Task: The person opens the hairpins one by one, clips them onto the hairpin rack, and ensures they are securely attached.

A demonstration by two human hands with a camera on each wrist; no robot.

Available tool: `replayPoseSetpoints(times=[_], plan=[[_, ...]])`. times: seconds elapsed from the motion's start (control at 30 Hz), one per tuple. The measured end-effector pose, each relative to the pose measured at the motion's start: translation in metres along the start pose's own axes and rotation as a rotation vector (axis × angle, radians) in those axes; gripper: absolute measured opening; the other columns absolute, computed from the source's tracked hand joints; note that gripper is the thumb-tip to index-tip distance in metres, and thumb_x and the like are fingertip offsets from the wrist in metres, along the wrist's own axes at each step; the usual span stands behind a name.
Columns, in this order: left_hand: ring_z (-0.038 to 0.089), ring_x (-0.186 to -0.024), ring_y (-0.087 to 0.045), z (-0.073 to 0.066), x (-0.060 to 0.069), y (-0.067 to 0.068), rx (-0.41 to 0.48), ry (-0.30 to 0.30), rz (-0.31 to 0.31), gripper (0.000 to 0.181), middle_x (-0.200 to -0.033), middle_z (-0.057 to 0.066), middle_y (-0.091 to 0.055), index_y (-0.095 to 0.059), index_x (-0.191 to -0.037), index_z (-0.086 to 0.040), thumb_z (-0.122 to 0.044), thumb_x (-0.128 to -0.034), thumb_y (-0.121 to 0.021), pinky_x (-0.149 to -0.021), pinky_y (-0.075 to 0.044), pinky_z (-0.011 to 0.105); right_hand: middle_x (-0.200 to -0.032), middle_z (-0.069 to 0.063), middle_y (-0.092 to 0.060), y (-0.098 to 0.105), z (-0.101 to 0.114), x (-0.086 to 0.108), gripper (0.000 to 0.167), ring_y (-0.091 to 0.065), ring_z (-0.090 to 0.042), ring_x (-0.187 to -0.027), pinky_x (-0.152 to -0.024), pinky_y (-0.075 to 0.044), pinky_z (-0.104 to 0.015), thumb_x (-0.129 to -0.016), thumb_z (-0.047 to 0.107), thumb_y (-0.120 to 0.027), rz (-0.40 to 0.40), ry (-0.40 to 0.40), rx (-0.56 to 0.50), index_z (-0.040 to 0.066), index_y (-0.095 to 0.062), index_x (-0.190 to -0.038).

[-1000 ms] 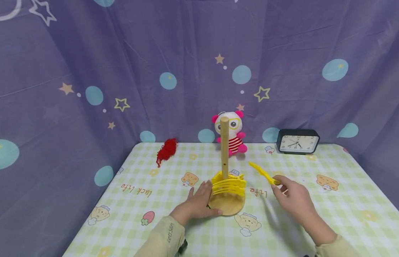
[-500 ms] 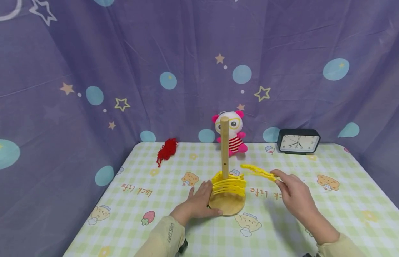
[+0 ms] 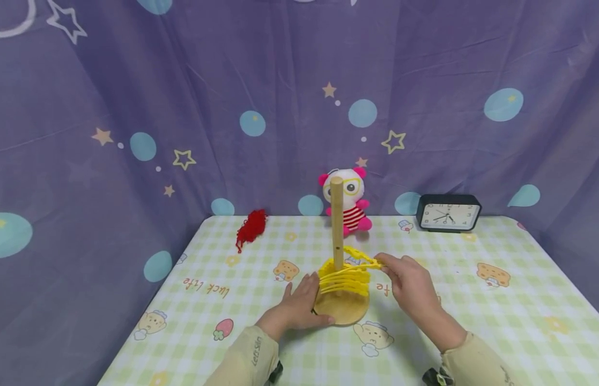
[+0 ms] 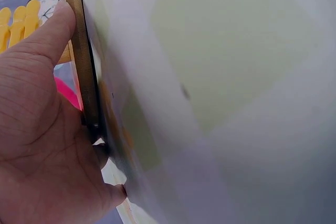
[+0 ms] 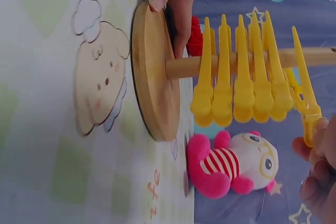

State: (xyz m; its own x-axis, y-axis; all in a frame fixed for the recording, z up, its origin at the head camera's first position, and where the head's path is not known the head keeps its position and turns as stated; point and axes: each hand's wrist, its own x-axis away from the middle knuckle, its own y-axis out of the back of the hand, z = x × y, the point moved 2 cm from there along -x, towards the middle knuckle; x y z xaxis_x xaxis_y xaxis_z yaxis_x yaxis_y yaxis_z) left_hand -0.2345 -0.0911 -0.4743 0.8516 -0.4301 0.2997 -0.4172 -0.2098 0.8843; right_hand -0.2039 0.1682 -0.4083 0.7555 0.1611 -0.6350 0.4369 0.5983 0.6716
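Note:
A wooden stand has a round base (image 3: 342, 312) and an upright pole (image 3: 337, 225). Several yellow banana hair clips (image 5: 244, 100) are stacked round the lower pole, their two halves on either side of it. My left hand (image 3: 299, 308) rests against the base's left side with straight fingers; its thumb touches the front rim, also seen in the left wrist view. Between thumb and fingertips, my right hand (image 3: 415, 287) pinches one more yellow banana clip (image 5: 306, 85). That clip is spread, with its halves on both sides of the pole, just above the stack.
Behind the pole sits a pink and white plush toy (image 3: 353, 214) with a striped body. Red yarn (image 3: 252, 226) lies at the back left, and a black desk clock (image 3: 449, 213) stands at the back right. A checked cloth (image 3: 193, 343) covers the table.
My right hand has moved left, bringing the banana clip from beside the stand to around the pole. The clip's halves have spread apart. My left hand stays in place.

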Motion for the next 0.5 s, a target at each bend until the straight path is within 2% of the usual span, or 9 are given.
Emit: replayPoseSetpoints(times=[0.17,0.27,0.4,0.5], plan=[[0.022,-0.150,-0.003,-0.002,0.003,0.001,-0.005,-0.003,-0.002,0.109,-0.164,0.006,-0.006,-0.010,-0.157,-0.008,-0.068,-0.0827,-0.061,-0.117,0.000,0.054,-0.082,0.000,-0.072,-0.012,0.008,-0.008,0.036,-0.049,-0.013,-0.062,-0.049,-0.042,-0.024,-0.080,-0.009,-0.071,0.008,0.016,-0.001,0.014,-0.074,-0.107],[0.021,-0.150,-0.001,-0.001,0.002,0.000,-0.009,-0.001,-0.004,0.108,-0.164,0.005,-0.005,-0.009,-0.157,-0.008,-0.069,-0.0830,-0.060,-0.117,0.000,0.054,-0.082,0.000,-0.072,-0.017,0.012,-0.011,0.035,-0.045,-0.012,-0.061,-0.049,-0.040,-0.023,-0.081,-0.009,-0.071,0.017,0.024,0.004,0.014,-0.074,-0.107],[0.020,-0.150,0.000,-0.001,0.003,0.000,-0.010,-0.004,-0.006,0.109,-0.164,0.004,-0.003,-0.008,-0.157,-0.009,-0.069,-0.0829,-0.059,-0.117,0.002,0.054,-0.089,0.002,-0.073,-0.020,0.014,-0.012,0.031,-0.039,-0.012,-0.063,-0.049,-0.036,-0.022,-0.083,-0.003,-0.073,0.046,0.050,0.011,0.015,-0.073,-0.108],[0.022,-0.150,-0.002,-0.002,0.003,0.001,-0.001,-0.012,-0.013,0.110,-0.164,0.006,-0.005,-0.009,-0.157,-0.007,-0.069,-0.0821,-0.060,-0.117,0.001,0.054,-0.102,0.001,-0.072,-0.019,0.013,-0.010,0.034,-0.042,-0.013,-0.067,-0.052,-0.039,-0.024,-0.084,0.002,-0.073,0.079,0.086,-0.008,0.014,-0.070,-0.115]])
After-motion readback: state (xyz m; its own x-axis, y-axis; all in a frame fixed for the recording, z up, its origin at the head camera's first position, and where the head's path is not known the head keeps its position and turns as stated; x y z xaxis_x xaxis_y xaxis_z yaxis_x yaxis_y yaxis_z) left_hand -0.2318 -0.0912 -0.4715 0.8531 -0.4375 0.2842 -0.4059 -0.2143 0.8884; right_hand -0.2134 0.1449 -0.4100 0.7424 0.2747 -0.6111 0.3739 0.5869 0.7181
